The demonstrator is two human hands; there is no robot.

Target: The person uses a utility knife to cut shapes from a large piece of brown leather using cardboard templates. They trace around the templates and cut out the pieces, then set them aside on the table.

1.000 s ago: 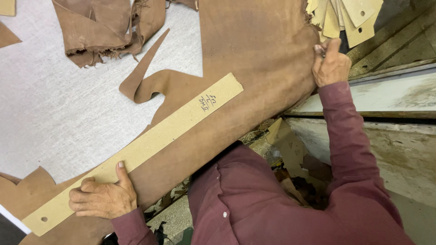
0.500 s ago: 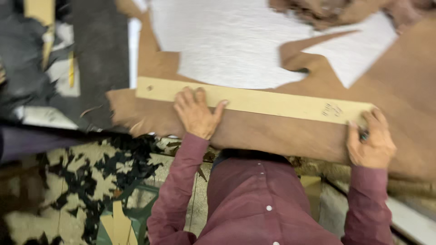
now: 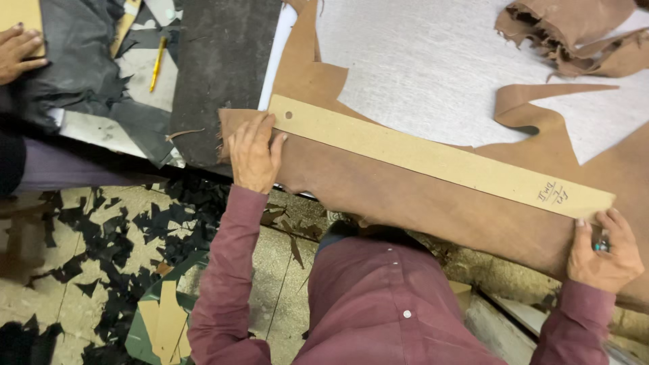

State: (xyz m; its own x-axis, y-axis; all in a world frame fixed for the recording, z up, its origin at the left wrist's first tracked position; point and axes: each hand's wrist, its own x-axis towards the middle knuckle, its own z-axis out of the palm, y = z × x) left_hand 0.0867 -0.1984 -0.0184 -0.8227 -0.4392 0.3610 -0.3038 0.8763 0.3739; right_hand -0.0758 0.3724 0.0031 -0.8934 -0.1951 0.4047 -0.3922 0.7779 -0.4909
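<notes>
A long tan cardboard strip (image 3: 433, 159) with a hole at its left end lies slanted across a brown leather hide (image 3: 419, 203) on the grey table (image 3: 419, 67). My left hand (image 3: 255, 152) rests flat on the hide, fingers spread, touching the strip's left end. My right hand (image 3: 605, 250) presses on the hide just below the strip's right end and grips a small teal-tipped tool (image 3: 600, 246). Both sleeves are maroon.
Dark grey leather (image 3: 223, 67) and black pieces (image 3: 74, 74) lie at the left with a yellow pen (image 3: 157, 62). Another person's hand (image 3: 17, 51) is at the top left. Crumpled brown scraps (image 3: 574, 34) sit top right. Black offcuts (image 3: 135, 230) litter the floor.
The view has swung and steadied. My left hand slid left to the strip's holed end; my right hand stays by the strip's other end.
</notes>
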